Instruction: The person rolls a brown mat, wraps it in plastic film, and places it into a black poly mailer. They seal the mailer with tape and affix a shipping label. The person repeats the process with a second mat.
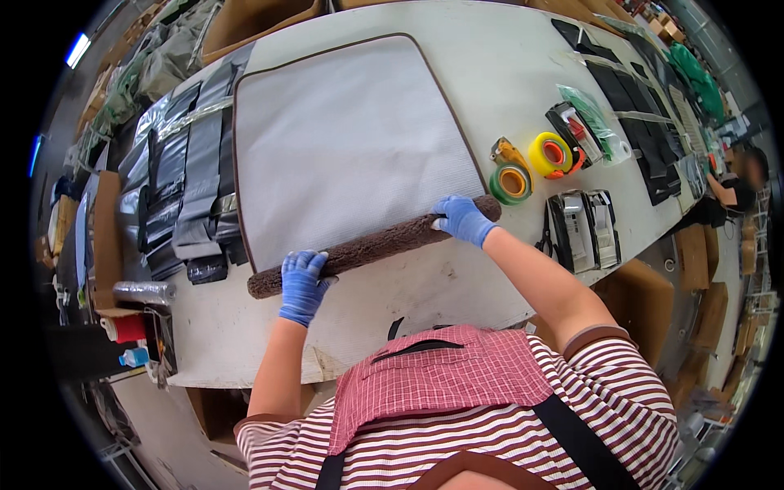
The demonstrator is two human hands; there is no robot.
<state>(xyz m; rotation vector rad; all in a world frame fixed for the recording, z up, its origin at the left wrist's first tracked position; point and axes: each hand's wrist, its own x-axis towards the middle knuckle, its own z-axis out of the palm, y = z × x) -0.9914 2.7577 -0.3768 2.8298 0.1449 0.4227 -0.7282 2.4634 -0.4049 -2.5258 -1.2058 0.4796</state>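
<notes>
A mat lies on the white table with its pale grey backing (pixel 351 147) up and a dark brown bound edge. Its near end is rolled into a tube, brown fluffy pile outward (pixel 376 245). My left hand (pixel 302 286), in a blue glove, grips the roll near its left end, fingers bent over it. Toward the right end, my right hand (pixel 464 220), gloved alike, holds the roll with its fingers over the top. The far part of the mat lies flat, its corners rounded.
Black plastic-wrapped bundles (pixel 200 163) lie left of the mat. To the right are green tape (pixel 511 183), yellow tape (pixel 550 155), an orange-handled tape dispenser (pixel 512 153), black-and-white packages (pixel 584 231) and scissors (pixel 545 237). Cardboard boxes (pixel 637 306) stand below the table; a person (pixel 735 184) is far right.
</notes>
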